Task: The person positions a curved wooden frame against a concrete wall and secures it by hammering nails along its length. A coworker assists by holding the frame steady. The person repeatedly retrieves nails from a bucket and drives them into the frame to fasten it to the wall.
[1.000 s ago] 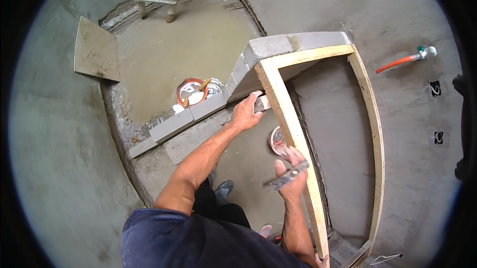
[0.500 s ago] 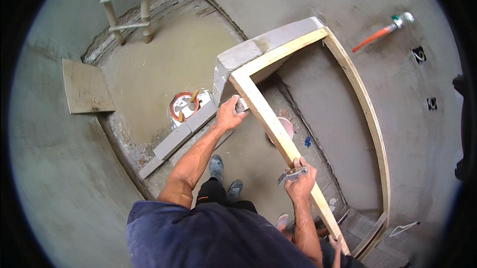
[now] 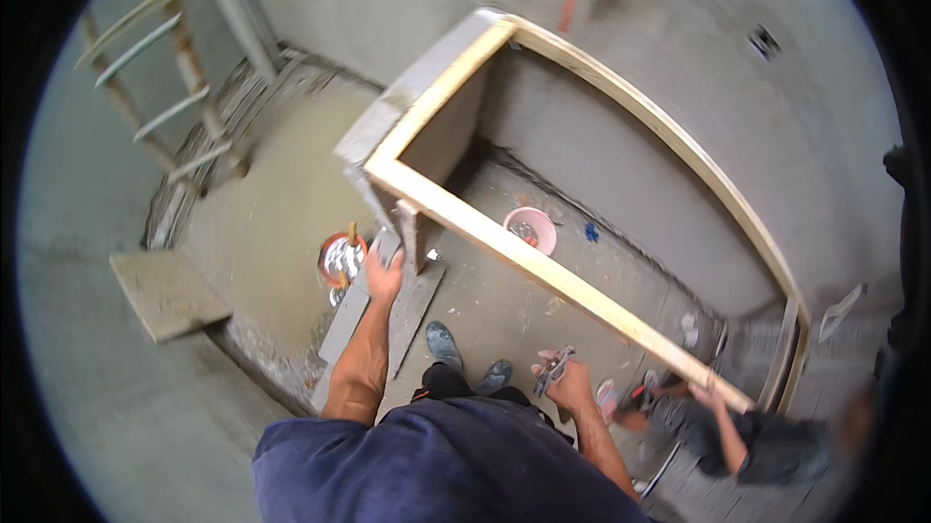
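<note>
A pale wooden frame (image 3: 572,290) stretches from the grey block wall (image 3: 412,87) toward the lower right. Below its near-left corner, a short upright piece of wood (image 3: 410,235) hangs down. My left hand (image 3: 385,279) is just beside that piece, its thumb and fingers on either side of a flat grey piece (image 3: 388,245); what lies under the palm is hidden. Clear of the frame's near beam, my right hand (image 3: 572,385) is closed round a hammer (image 3: 554,369) with a metal head. Another person's hand (image 3: 713,395) touches the beam farther right.
Grey blocks (image 3: 341,331) lie in a row beside my left forearm. Beyond them sits an orange-rimmed bucket (image 3: 342,259) with tools. A pink basin (image 3: 531,230) stands under the frame. A ladder (image 3: 155,67) leans far left, near a board (image 3: 165,292). The co-worker (image 3: 756,441) crouches at lower right.
My right hand has come off the beam, still with the hammer. My left hand has slid lower, away from the frame's corner. The view has turned, bringing the co-worker further in.
</note>
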The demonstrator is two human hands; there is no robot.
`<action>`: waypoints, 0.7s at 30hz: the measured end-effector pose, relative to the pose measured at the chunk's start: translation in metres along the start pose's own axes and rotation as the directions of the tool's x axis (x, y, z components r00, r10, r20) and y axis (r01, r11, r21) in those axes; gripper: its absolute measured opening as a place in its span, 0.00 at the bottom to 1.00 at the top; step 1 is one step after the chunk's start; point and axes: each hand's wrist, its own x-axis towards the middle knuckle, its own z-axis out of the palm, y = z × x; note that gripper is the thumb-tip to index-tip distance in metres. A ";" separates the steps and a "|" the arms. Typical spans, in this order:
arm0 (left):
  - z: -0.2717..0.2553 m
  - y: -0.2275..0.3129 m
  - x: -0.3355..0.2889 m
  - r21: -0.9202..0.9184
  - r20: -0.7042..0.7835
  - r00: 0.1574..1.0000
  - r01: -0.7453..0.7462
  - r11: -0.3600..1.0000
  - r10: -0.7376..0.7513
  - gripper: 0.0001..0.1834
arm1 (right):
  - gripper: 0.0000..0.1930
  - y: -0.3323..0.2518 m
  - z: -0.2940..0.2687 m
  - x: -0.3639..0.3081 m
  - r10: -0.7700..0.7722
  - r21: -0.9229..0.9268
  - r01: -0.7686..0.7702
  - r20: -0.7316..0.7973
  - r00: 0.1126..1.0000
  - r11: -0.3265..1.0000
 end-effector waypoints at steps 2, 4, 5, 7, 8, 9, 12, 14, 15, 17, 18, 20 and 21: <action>-0.009 -0.074 -0.035 0.253 0.315 0.901 0.224 0.941 -0.299 0.36 | 0.19 0.080 0.032 -0.023 0.215 -0.094 -0.210 0.050 0.975 0.973; -0.023 -0.124 -0.066 0.418 0.903 0.369 -0.640 0.644 -0.219 0.32 | 0.20 0.162 0.062 -0.059 0.394 -0.238 -0.378 0.021 0.919 0.895; -0.038 -0.139 -0.080 0.057 0.908 -0.029 -0.980 0.191 -0.418 0.32 | 0.21 0.197 0.076 -0.082 0.491 -0.317 -0.460 0.023 0.871 0.830; -0.041 -0.143 -0.132 0.627 0.752 0.356 -0.646 0.436 -0.554 0.34 | 0.17 0.252 0.097 -0.145 0.628 -0.313 -0.592 0.019 0.778 0.742; -0.056 -0.138 -0.150 0.699 0.697 0.462 -0.271 0.662 -0.547 0.34 | 0.16 0.272 0.102 -0.170 0.738 -0.007 -0.743 0.113 0.665 0.670; -0.056 -0.129 -0.167 0.703 0.624 0.441 0.044 0.710 -0.645 0.33 | 0.15 0.285 0.107 -0.197 0.822 0.202 -0.874 0.301 0.484 0.441; -0.034 -0.089 -0.190 0.701 0.590 0.417 0.160 0.695 -0.691 0.33 | 0.20 0.298 0.123 -0.257 0.864 0.582 -0.793 0.291 0.411 0.181; -0.009 -0.062 -0.192 0.649 0.667 0.426 0.071 0.758 -0.611 0.32 | 0.27 0.301 0.131 -0.279 0.890 0.762 -0.647 0.294 0.349 0.002; 0.006 -0.046 -0.192 0.651 0.684 0.482 -0.065 0.756 -0.547 0.29 | 0.28 0.304 0.130 -0.288 0.869 0.767 -0.641 0.307 0.389 0.015; 0.043 -0.018 -0.202 0.576 0.657 0.571 0.042 0.816 -0.493 0.24 | 0.26 0.311 0.134 -0.302 0.886 0.829 -0.558 0.272 0.375 -0.019; 0.064 -0.001 -0.205 0.508 0.720 0.556 -0.015 0.861 -0.415 0.21 | 0.25 0.318 0.134 -0.305 0.879 0.833 -0.553 0.285 0.381 -0.030; 0.103 0.027 -0.214 0.421 0.788 0.511 -0.043 0.906 -0.342 0.17 | 0.23 0.329 0.134 -0.317 0.876 0.812 -0.584 0.280 0.392 0.002; 0.120 0.041 -0.224 0.366 0.835 0.481 -0.121 0.923 -0.268 0.15 | 0.23 0.335 0.133 -0.325 0.881 0.789 -0.613 0.260 0.395 0.042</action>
